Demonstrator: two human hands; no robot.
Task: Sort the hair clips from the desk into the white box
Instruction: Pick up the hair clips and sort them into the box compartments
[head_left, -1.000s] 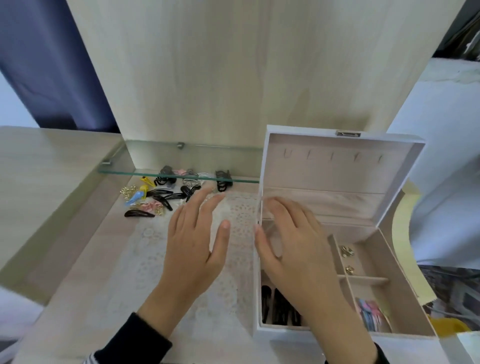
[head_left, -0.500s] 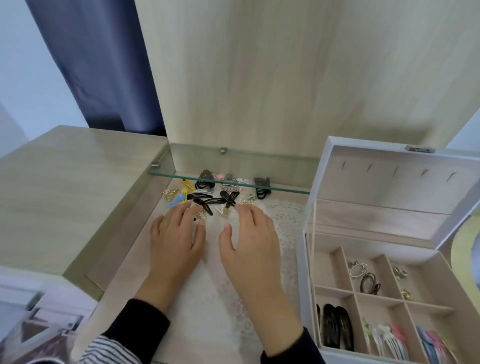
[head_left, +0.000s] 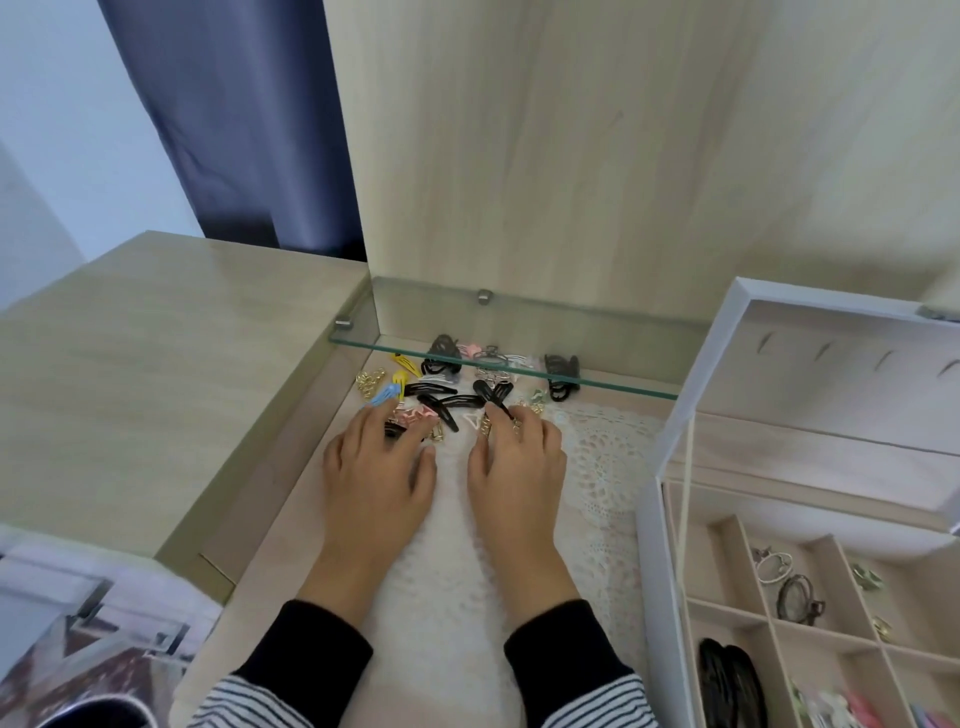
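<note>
A pile of hair clips (head_left: 441, 402) lies on the desk under a glass shelf: black snap clips, a blue clip (head_left: 384, 396), yellow clips (head_left: 405, 364), gold ones (head_left: 370, 382) and pink ones. My left hand (head_left: 379, 467) lies flat with its fingertips on a black and a pink clip at the pile's near left. My right hand (head_left: 519, 467) rests beside it, fingertips touching a black clip (head_left: 493, 400) and small gold clips. The white box (head_left: 657, 571) stands open at the right, with black clips (head_left: 727, 675) and coloured clips (head_left: 852, 709) in its compartments.
The glass shelf (head_left: 519, 371) hangs low over the back of the pile. Black hair ties (head_left: 561, 371) lie under it. A white lace mat (head_left: 608, 467) covers the desk. The box's raised lid (head_left: 831, 364) stands at the right. A higher wooden surface (head_left: 156, 364) borders the left.
My right hand has left the box and come over to the pile. Both hands have moved forward until their fingertips reach the clips.
</note>
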